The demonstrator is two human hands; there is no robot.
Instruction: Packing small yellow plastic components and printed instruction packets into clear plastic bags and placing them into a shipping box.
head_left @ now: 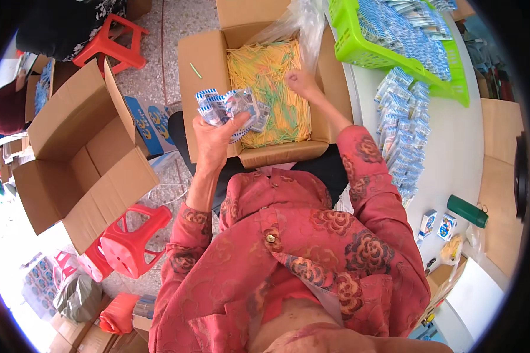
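My left hand (pixel 213 140) is closed around a fanned bunch of small blue-and-white packets (pixel 224 106), held over the near left side of an open cardboard box (pixel 201 62). Thin yellow and green plastic sticks (pixel 264 73), loosely heaped, fill the box. Over the far right part of the heap is my right hand (pixel 302 84), its fingers curled in. Whether anything is pinched in them is hidden. One loose green stick (pixel 195 70) lies on the left flap of the box.
At right, a white table (pixel 447 153) bears a green basket (pixel 368 50) full of packets, rows of packets (pixel 401 129) and a green cylindrical case (pixel 467 211). An empty cardboard box (pixel 85 147) and red stools (pixel 132 241) stand left. Another person (pixel 65 26) is at the far left.
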